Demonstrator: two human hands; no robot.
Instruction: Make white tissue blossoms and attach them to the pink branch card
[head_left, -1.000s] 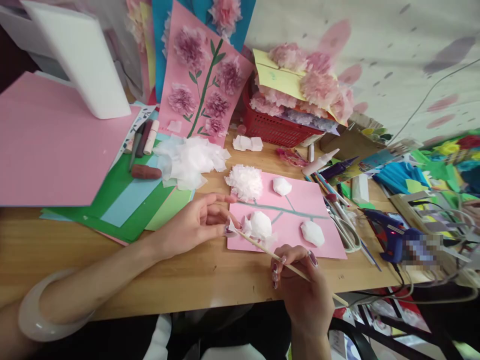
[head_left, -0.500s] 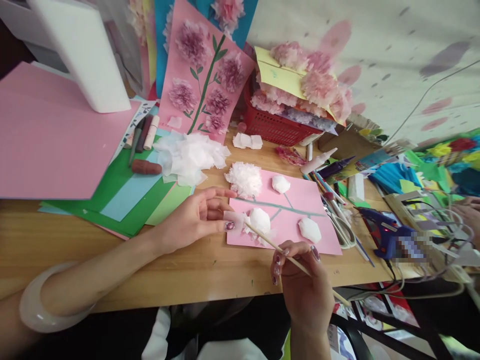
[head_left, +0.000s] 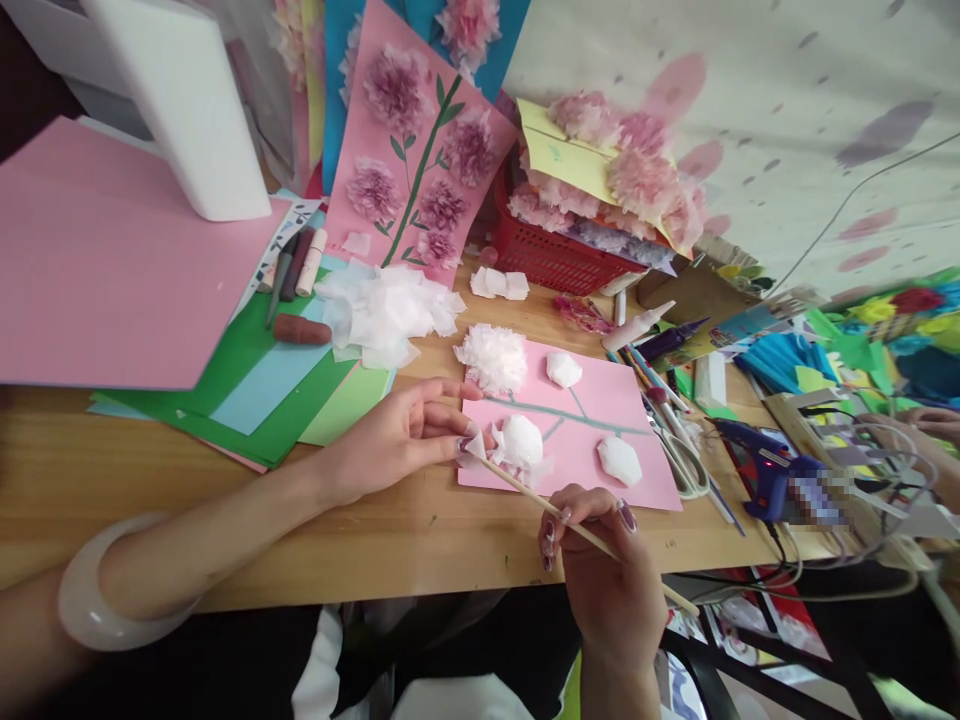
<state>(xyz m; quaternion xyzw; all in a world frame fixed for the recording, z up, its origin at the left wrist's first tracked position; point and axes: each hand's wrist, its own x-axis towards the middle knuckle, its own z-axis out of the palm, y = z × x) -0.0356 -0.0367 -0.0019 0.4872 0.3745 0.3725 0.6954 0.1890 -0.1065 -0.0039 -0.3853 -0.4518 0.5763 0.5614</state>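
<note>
Near the worktop's (head_left: 360,550) front edge, the left hand (head_left: 401,435) pinches tissue (head_left: 474,447) at the tip of a stick (head_left: 517,484) that the right hand (head_left: 607,560) grips: apparently wrapping, next needing a snug fold.

I'm in what looks like a craft workshop: my worktop (head_left: 360,545) bears a glue gun (head_left: 769,470), brushes (head_left: 658,396), card (head_left: 176,405) and tissue (head_left: 390,310), with a basket (head_left: 559,257) of paper flowers (head_left: 643,178) and a flower picture (head_left: 420,150) behind.
</note>
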